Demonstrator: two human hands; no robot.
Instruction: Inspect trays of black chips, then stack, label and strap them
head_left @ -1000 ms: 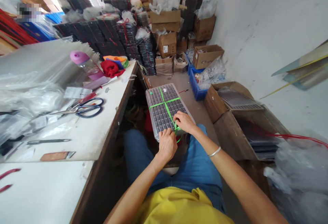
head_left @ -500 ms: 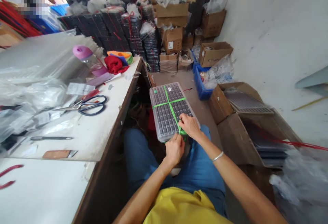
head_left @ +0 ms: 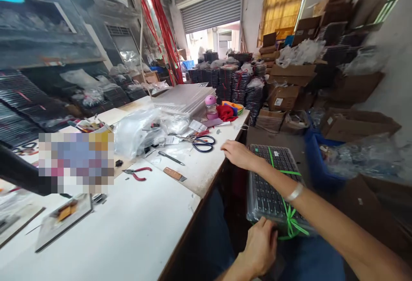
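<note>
A stack of clear plastic trays (head_left: 267, 193) filled with small dark pieces rests on my lap, beside the table. Green ribbon (head_left: 291, 223) crosses it and is knotted in a bow at the near end, its tails hanging loose. At the stack's near left corner is my left hand (head_left: 261, 243), fingers curled; whatever they hold is hidden. My right hand (head_left: 238, 153) stretches over the stack to the table's edge, fingers extended and holding nothing. Closest to it on the table lie dark-handled scissors (head_left: 203, 143), a short gap away from the fingertips.
The white table (head_left: 138, 225) carries red-handled pliers (head_left: 138, 173), a wooden-handled blade (head_left: 174, 173), a pen (head_left: 171, 158), plastic bags (head_left: 138, 131) and a pink bottle (head_left: 211, 108). At right stand a blue crate (head_left: 322, 173) and cardboard boxes (head_left: 357, 128).
My right hand has left the ribbon and moved left toward the scissors. The ribbon's bow now shows uncovered. My left hand has shifted to the stack's near left corner, and the view has turned left.
</note>
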